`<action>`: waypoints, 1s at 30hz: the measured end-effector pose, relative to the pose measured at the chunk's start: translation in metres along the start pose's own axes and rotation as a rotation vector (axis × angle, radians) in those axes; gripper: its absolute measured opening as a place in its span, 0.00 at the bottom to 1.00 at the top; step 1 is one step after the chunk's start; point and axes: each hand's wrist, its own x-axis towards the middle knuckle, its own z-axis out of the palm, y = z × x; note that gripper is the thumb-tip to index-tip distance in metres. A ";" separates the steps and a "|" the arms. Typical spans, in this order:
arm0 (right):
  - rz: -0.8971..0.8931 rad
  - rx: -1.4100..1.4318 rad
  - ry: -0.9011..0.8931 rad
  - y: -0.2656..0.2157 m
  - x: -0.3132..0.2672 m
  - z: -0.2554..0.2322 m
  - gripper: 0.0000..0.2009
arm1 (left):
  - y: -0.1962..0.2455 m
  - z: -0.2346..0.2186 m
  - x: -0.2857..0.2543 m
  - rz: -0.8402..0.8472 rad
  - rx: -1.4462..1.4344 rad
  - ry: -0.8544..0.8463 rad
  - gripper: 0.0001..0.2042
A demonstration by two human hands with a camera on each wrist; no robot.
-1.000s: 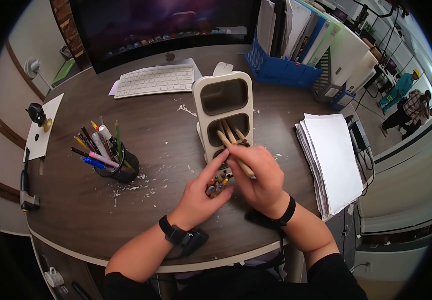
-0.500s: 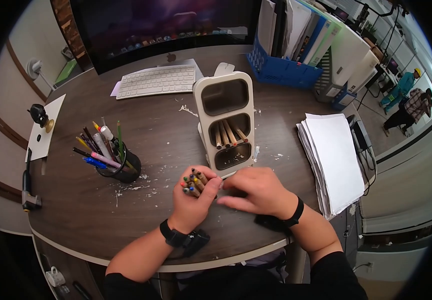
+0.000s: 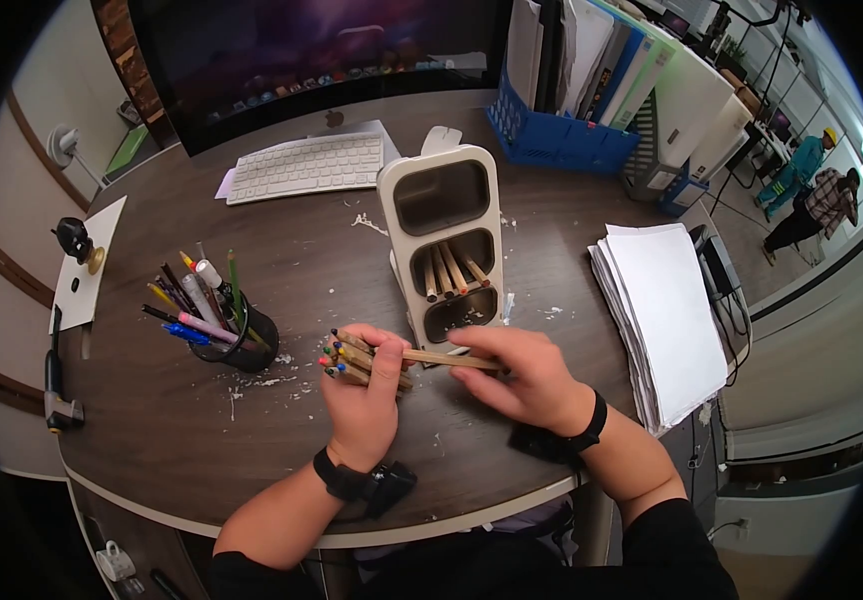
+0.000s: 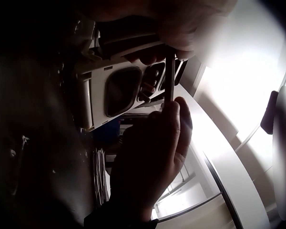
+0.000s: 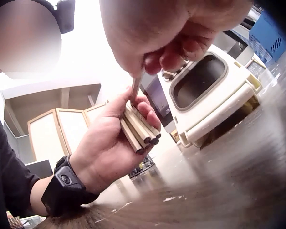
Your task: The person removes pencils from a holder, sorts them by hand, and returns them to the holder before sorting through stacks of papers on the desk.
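My left hand [image 3: 364, 405] grips a bundle of colored pencils [image 3: 350, 362], their colored tips pointing left in the head view. One wooden pencil [image 3: 442, 357] sticks out of this bundle to the right, and my right hand [image 3: 530, 375] pinches its other end. Dark flat ends of the bundled pencils [image 5: 138, 130] show in the right wrist view. Just beyond both hands stands a cream desk organizer [image 3: 405, 262] with three pockets. Several pencils [image 3: 449, 270] lean in its middle pocket, flat ends toward me.
Left of the hands stands a black mesh pen cup [image 3: 258, 350] full of pens. A keyboard [image 3: 304, 167] and monitor [image 3: 322, 60] are behind, a blue file rack [image 3: 562, 140] at back right, a paper stack [image 3: 660, 320] on the right. White scraps [image 3: 277, 378] dot the desk.
The right hand has left a pencil in the organizer's middle pocket, come back to the left hand and taken hold of another pencil. The left hand and bundle have shifted left.
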 end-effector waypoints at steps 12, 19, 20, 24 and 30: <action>-0.188 -0.036 0.361 0.012 -0.009 -0.001 0.15 | 0.007 0.002 0.003 -0.221 0.157 -0.324 0.33; -0.061 0.084 0.239 0.010 -0.001 0.010 0.28 | -0.002 0.003 0.004 -0.183 0.245 -0.466 0.34; -0.062 0.084 0.240 0.010 0.000 0.009 0.28 | -0.001 0.003 0.005 -0.167 0.273 -0.484 0.34; -0.071 -0.039 0.137 0.011 -0.002 0.000 0.19 | -0.001 0.002 0.005 -0.183 0.254 -0.495 0.34; 0.025 -0.199 -0.313 0.009 -0.002 -0.003 0.18 | -0.007 -0.003 -0.004 -0.173 0.078 -0.326 0.17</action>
